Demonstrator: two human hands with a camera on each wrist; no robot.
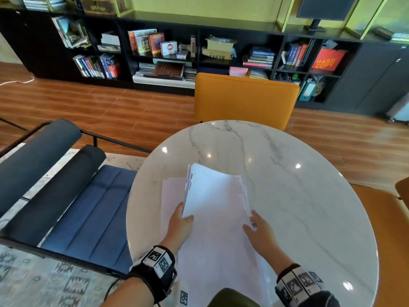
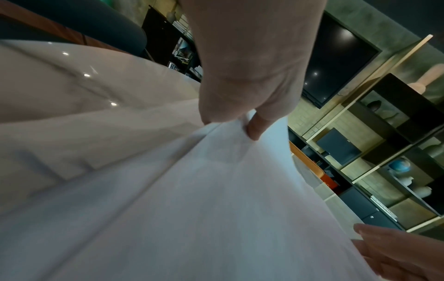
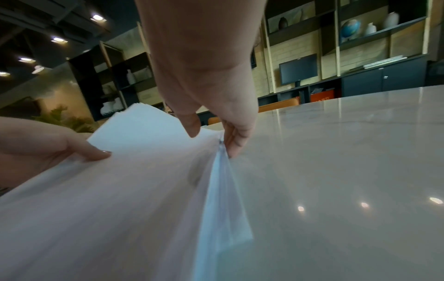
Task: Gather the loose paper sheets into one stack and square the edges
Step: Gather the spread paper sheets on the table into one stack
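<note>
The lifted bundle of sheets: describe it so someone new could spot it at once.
On the round marble table, white paper covers the near half. The bundle is the batch raised off it, pinched by the left hand and right hand. Unlike the flat sheets underneath, its far edges fan unevenly.

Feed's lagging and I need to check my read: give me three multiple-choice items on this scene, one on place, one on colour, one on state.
1. Where do the papers lie?
A. on the floor
B. on the table
C. on the shelf

2. What colour is the chair beyond the table?
A. orange
B. green
C. white

3. What is the left hand doing?
A. hanging idle
B. pressing the bare table
C. gripping the papers' left edge

Answers: B, the sheets spread across the marble top; A, its backrest is orange; C, thumb on top, fingers under the lifted edge.
</note>
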